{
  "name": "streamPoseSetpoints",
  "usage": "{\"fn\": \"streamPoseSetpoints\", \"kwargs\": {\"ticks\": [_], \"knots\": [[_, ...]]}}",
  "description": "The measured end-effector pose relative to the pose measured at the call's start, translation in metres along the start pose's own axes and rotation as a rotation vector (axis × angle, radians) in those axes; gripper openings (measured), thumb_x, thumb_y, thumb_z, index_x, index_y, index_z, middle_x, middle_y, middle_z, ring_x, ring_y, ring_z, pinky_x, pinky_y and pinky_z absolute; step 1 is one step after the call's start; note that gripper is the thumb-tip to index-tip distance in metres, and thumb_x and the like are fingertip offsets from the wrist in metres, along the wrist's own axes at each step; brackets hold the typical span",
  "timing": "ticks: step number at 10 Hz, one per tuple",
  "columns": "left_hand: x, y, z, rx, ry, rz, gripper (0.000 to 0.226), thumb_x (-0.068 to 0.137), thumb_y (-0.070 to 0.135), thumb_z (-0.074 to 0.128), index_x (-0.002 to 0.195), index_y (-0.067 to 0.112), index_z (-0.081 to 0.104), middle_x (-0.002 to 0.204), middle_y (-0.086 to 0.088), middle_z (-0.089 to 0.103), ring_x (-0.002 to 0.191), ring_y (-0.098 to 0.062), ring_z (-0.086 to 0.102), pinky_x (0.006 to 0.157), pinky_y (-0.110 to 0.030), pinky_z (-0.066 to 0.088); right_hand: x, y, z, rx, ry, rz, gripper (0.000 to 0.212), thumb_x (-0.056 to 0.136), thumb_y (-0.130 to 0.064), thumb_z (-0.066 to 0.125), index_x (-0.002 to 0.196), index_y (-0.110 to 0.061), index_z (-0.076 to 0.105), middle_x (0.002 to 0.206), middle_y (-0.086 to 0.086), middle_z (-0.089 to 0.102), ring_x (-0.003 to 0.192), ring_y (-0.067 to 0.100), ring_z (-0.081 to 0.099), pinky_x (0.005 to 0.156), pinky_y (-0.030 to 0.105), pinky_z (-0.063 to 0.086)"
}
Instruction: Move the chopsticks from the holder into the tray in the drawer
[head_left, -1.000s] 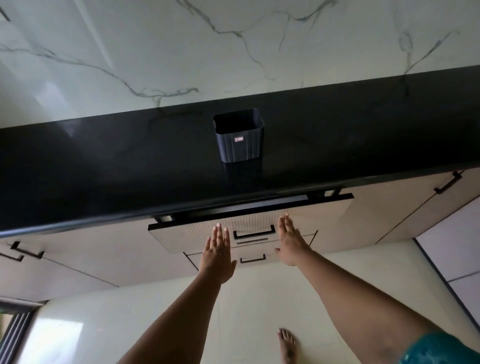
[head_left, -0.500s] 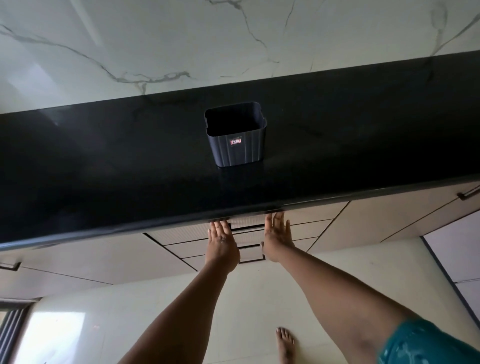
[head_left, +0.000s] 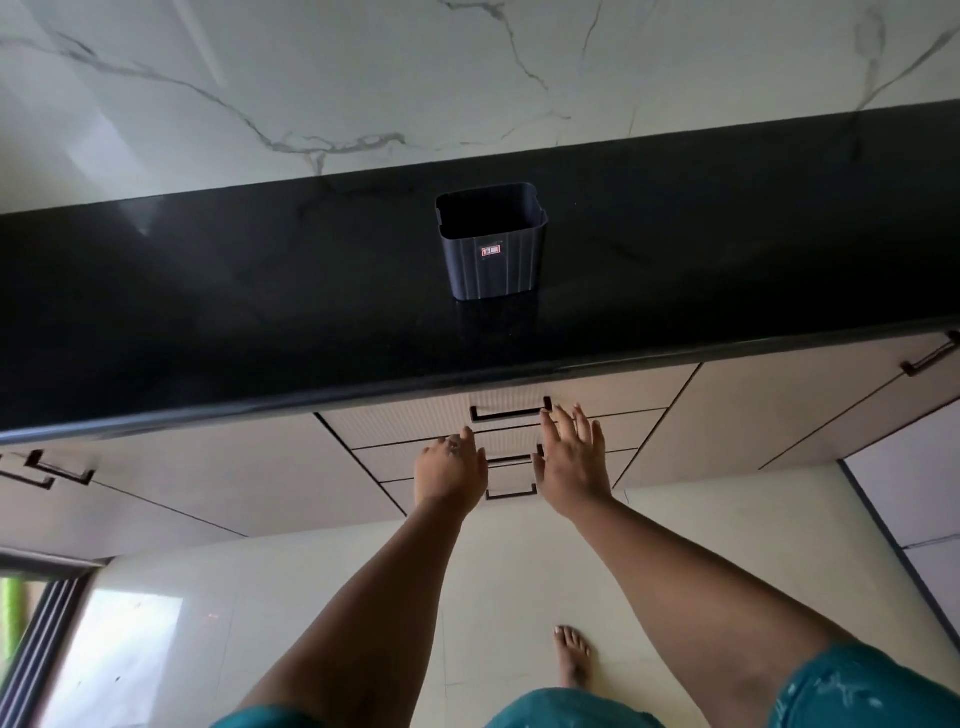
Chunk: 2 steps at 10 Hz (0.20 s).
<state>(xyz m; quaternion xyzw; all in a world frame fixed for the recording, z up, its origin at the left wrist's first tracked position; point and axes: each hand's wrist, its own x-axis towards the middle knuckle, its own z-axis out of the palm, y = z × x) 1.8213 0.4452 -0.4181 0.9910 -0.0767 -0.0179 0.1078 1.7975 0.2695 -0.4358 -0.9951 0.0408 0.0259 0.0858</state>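
A dark ribbed holder (head_left: 492, 241) stands on the black countertop (head_left: 260, 322), and I see no chopsticks in its open top. Below the counter edge the top drawer (head_left: 415, 423) is closed flush, its black handle (head_left: 511, 412) showing; the tray inside is hidden. My left hand (head_left: 451, 470) hangs in front of the second drawer with fingers loosely bent, holding nothing. My right hand (head_left: 570, 460) is spread with straight fingers just right of the top drawer's handle, holding nothing.
Two more drawers with black handles (head_left: 511, 491) sit under the top one. Cabinet doors with handles (head_left: 930, 358) flank them on both sides. A marble wall (head_left: 467, 78) rises behind the counter. My bare foot (head_left: 571, 657) stands on the pale floor.
The top drawer went from partly open to closed under both palms. Since then both hands have drawn back from the drawer front, the left one relaxing and dropping lower.
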Motion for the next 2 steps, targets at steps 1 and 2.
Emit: {"fn": "streamPoseSetpoints", "kwargs": {"ticks": [1, 2], "knots": [[-0.018, 0.004, -0.015, 0.034, 0.099, 0.117, 0.036, 0.096, 0.040, 0.037, 0.114, 0.015, 0.056, 0.105, -0.006, 0.069, 0.095, -0.022, 0.062, 0.077, -0.031, 0.046, -0.019, -0.012, -0.012, 0.030, 0.049, -0.003, 0.064, 0.098, -0.043, 0.036, 0.153, -0.016, 0.020, 0.161, 0.007, 0.022, 0.150, 0.028, 0.011, 0.120, 0.046, 0.010], [-0.032, 0.012, -0.041, 0.026, 0.194, 0.223, 0.050, 0.097, 0.044, 0.037, 0.136, 0.015, 0.047, 0.141, -0.007, 0.051, 0.128, -0.025, 0.047, 0.102, -0.037, 0.040, -0.023, -0.035, -0.045, 0.057, 0.133, -0.062, 0.067, 0.100, -0.051, 0.021, 0.155, -0.016, 0.006, 0.164, 0.004, 0.002, 0.151, 0.023, -0.001, 0.122, 0.043, 0.003]]}}
